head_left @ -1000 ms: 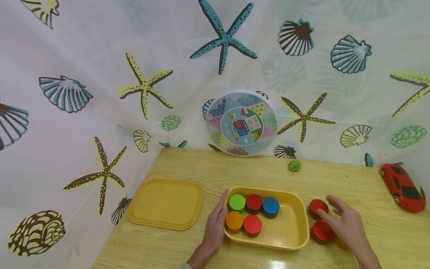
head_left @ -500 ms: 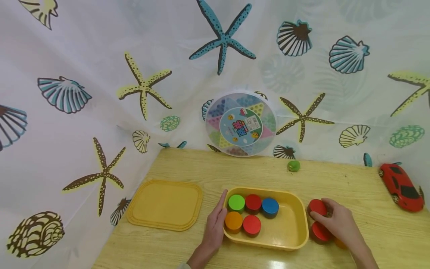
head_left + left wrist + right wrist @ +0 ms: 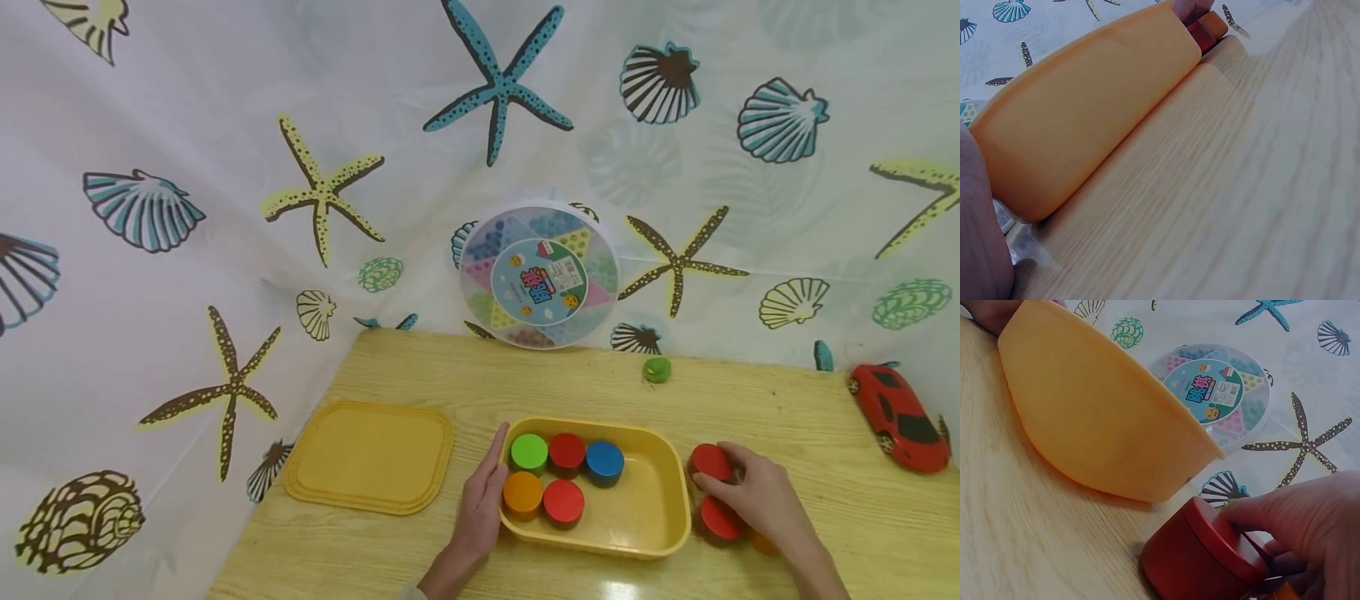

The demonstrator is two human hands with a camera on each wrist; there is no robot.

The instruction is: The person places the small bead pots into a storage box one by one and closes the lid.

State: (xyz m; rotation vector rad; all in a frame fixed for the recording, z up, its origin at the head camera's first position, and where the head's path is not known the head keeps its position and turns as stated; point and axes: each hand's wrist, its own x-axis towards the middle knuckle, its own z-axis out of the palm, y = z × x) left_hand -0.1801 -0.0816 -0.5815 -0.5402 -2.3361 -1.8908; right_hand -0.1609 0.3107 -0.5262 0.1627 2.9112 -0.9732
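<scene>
- So, far left: flat yellow panel on the bench, apart from the tray, not fitted on it.
- Your left hand: fingers straight, laid along the tray's left wall, gripping nothing that I can see.
- Yellow tray: five cylinders in, grouped left to middle. Back row green, dark red, blue; front row orange, bright red. That part reads as done.
- Behind the tray, round game box leaning on the cloth; small green object right of it.
- Just right of the tray, outside: far red cylinder, near red cylinder, second orange cylinder partly hidden. By count, I'd call it over half loaded, three left.
- Your right hand: fingers curled, thumb opposed, pinching the far red cylinder. Can't tell whether it's off the bench.
- Far right: red toy car, well apart, seems not part of this.
</scene>
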